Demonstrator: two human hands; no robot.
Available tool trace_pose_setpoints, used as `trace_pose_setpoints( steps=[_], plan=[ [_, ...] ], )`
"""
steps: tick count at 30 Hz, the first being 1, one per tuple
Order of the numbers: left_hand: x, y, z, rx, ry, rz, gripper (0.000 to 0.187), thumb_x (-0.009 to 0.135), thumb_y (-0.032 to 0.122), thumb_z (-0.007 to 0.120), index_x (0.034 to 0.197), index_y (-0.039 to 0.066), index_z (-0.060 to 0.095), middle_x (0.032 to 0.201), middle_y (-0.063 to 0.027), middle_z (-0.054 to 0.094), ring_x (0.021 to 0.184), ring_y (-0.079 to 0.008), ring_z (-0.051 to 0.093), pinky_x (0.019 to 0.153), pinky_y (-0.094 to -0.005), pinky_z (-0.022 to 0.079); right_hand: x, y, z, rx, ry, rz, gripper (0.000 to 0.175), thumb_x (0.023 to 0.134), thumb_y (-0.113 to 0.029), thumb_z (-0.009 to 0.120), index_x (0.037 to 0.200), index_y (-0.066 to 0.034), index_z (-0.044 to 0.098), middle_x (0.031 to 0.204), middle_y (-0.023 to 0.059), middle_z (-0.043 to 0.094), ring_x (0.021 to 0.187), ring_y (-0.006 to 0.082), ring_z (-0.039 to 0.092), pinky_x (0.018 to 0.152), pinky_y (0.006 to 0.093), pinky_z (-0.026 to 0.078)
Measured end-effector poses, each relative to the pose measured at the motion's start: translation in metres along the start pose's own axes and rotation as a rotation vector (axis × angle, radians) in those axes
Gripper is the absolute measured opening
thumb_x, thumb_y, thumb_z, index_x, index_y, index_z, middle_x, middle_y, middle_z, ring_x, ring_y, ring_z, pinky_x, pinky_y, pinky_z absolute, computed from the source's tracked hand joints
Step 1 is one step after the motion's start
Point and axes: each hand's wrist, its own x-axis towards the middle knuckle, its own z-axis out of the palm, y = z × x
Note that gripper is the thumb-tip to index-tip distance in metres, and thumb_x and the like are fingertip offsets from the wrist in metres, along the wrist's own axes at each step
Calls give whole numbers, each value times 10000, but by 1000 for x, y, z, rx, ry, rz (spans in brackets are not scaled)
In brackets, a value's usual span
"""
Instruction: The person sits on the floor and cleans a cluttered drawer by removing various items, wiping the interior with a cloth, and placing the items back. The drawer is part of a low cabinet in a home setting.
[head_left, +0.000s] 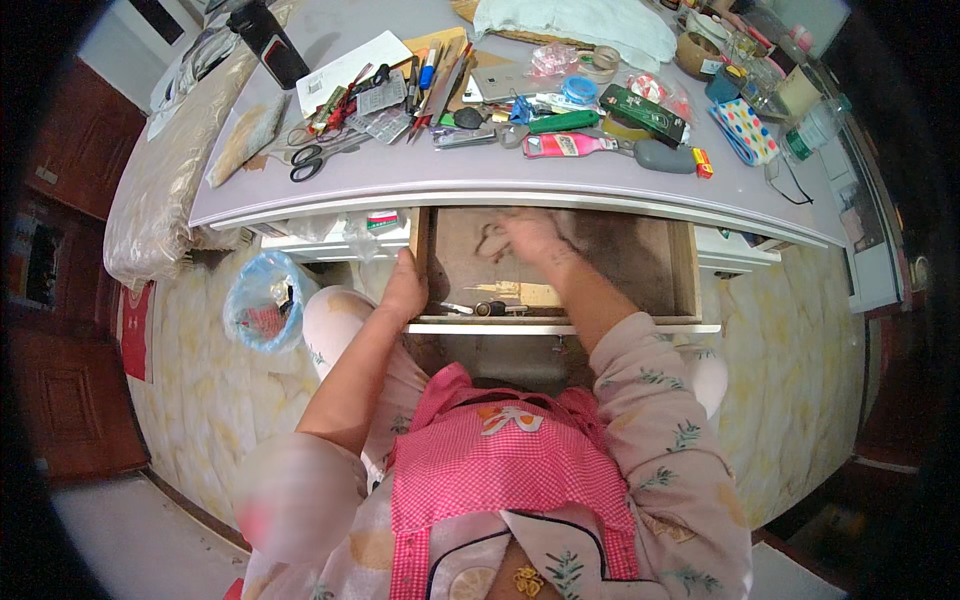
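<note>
A wooden drawer (630, 255) stands pulled out from under the table, its brown bottom showing. My left hand (405, 289) grips its left side wall, thumb at the top edge. Inside the drawer is my right hand (534, 238), blurred, over the back half. Beside those fingers lies a thin dark loop, perhaps a cord (487, 246); whether the hand holds it I cannot tell. Along the drawer's front wall lie a pale yellow flat piece (529, 292), a small round dark part (491, 308) and a small white-handled item (456, 307).
Clutter covers the table (420, 169): black-handled scissors (306, 162), a green handle (562, 121), a pink-labelled tool (566, 145), a dark green box (643, 114), eyeglasses (787, 187) and a plastic bottle (814, 131). A blue-lined bin (251, 281) stands on the floor at left.
</note>
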Motion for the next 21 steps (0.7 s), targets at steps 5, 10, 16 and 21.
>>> trace_pose_setpoints(
  steps=[5, 10, 16, 21],
  plan=[
    [9, -11, 8, -5, -17, -2, 289, 859, 40, 470, 1111, -33, 347, 1081, -363, 527, 1065, -522, 499, 896, -492, 419, -29, 119, 10, -302, 269, 246, 382, 917, -269, 438, 1227, -106, 588, 1294, 167, 546, 1176, 338, 534, 1025, 445, 404],
    [13, -27, 14, -55, -23, 21, 273, 857, 32, 462, 1097, -29, 346, 1073, -363, 534, 1054, -519, 509, 895, -490, 420, -80, 187, -5, -534, 328, 392, 287, 874, -156, 487, 1109, -107, 646, 1129, 167, 633, 1077, 323, 587, 917, 442, 460],
    [10, -20, 11, -36, -48, 20, 297, 848, 14, 457, 1119, -26, 342, 1086, -360, 533, 1051, -520, 510, 906, -483, 422, -100, 189, -13, -540, 364, 423, 264, 887, -230, 481, 996, -112, 691, 1059, 152, 644, 1023, 294, 615, 909, 459, 459],
    [8, -19, 7, 10, -63, -47, 338, 844, 17, 463, 1149, -30, 328, 1109, -366, 522, 1065, -525, 498, 917, -488, 416, -90, 131, -29, -347, 280, 487, 274, 874, -163, 478, 1083, -104, 644, 1073, 155, 646, 1033, 324, 601, 910, 463, 461]
  ],
)
